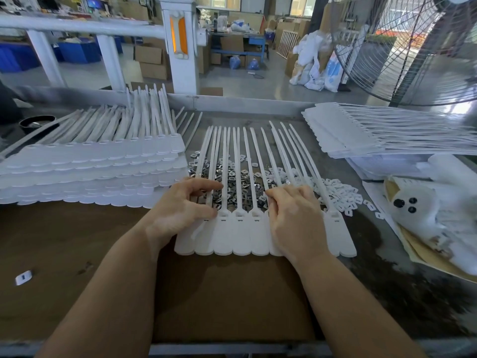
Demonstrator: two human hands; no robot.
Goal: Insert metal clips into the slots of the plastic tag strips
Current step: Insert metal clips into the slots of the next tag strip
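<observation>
Tag strip (pixel 242 233) lies flat mid-surface (pixel 232 293), tails pointing away over the loose metal clips (pixel 232 177). Left hand (pixel 180 208) rests on the strip's left end, fingers loosely curled, index out over the clips; can't tell if it pinches one. Right hand (pixel 294 215) lies on the strip's right half, fingers bent down onto the tails. White plastic clips (pixel 338 192) lie right of the strip. Stacked strips (pixel 90 166) left of it, another stack (pixel 343 133) far right.
</observation>
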